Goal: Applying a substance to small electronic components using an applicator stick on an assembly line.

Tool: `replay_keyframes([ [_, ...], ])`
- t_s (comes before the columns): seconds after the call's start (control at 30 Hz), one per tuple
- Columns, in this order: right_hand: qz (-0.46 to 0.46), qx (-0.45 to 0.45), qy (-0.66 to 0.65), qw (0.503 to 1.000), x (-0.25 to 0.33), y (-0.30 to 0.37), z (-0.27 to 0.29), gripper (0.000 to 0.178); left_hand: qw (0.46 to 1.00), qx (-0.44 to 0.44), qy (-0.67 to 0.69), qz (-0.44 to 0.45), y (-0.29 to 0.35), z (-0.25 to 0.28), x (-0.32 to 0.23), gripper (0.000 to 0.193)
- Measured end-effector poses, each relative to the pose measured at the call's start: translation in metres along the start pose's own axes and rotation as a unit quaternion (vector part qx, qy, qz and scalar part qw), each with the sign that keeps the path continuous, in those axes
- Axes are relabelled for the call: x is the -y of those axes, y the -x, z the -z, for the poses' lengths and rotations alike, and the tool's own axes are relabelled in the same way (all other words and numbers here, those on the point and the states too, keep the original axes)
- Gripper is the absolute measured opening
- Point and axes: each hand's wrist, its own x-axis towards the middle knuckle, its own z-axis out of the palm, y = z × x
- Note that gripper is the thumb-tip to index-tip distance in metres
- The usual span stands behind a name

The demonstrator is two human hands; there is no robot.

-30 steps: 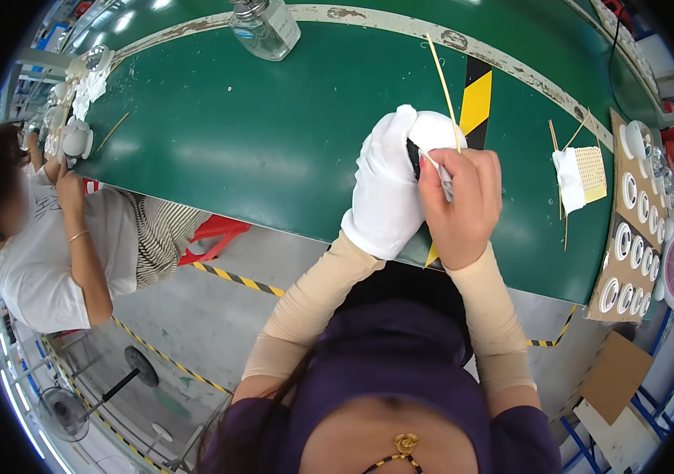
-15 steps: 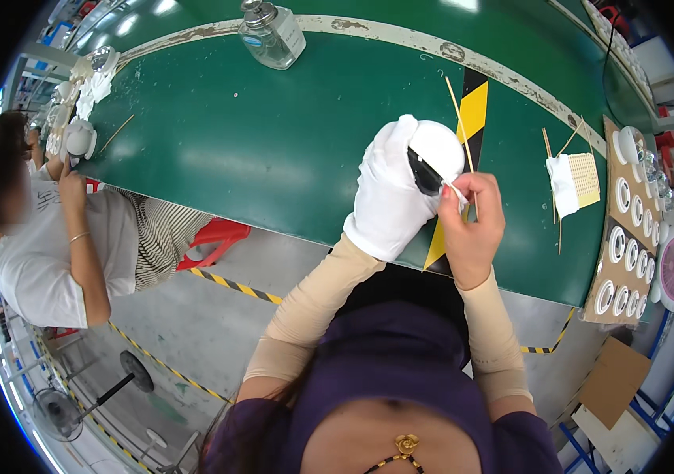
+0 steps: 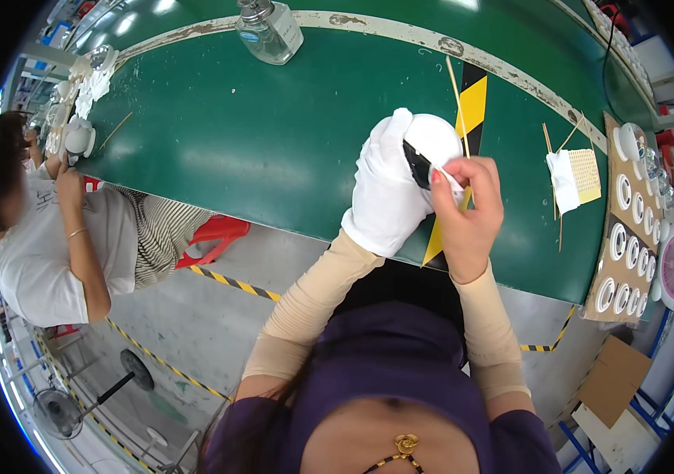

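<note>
Holding white round housing [image 3: 440, 136] just left of striped tape [image 3: 473, 109], gloved left hand [image 3: 387, 189] wrapped around it. Right hand [image 3: 473, 207]: grip pinching thin stick [image 3: 455, 91] and white wipe [image 3: 454, 183]. Housing probably light, stiff, slick; best held by its rounded sides, off black face [image 3: 416, 164].
</note>
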Motion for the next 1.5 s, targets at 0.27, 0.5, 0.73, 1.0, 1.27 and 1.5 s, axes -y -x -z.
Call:
replay_keyframes([
  [0.27,-0.041,0.013,-0.009,0.999,-0.011,0.010,0.013,0.012,0.998,-0.014,-0.052,-0.024,-0.004,0.001,-0.004,0.099],
  [0.5,-0.138,-0.032,-0.184,0.973,-0.012,0.010,0.011,0.013,0.992,0.003,-0.117,-0.051,-0.016,0.016,-0.017,0.095],
  [0.73,-0.042,-0.040,-0.083,0.995,0.001,-0.001,0.008,0.018,0.998,0.032,-0.048,-0.027,-0.014,0.019,-0.014,0.089],
  [1.0,0.045,0.010,-0.039,0.998,0.010,-0.003,0.014,0.013,0.991,0.017,0.076,-0.113,-0.014,0.028,-0.009,0.043],
  [1.27,-0.118,-0.023,-0.292,0.949,0.010,0.004,0.031,0.020,0.990,0.009,0.064,-0.124,-0.016,0.025,-0.003,0.036],
  [1.5,-0.056,0.010,-0.004,0.998,0.005,0.004,0.035,0.008,0.989,0.014,0.051,-0.140,-0.016,0.022,-0.004,0.043],
])
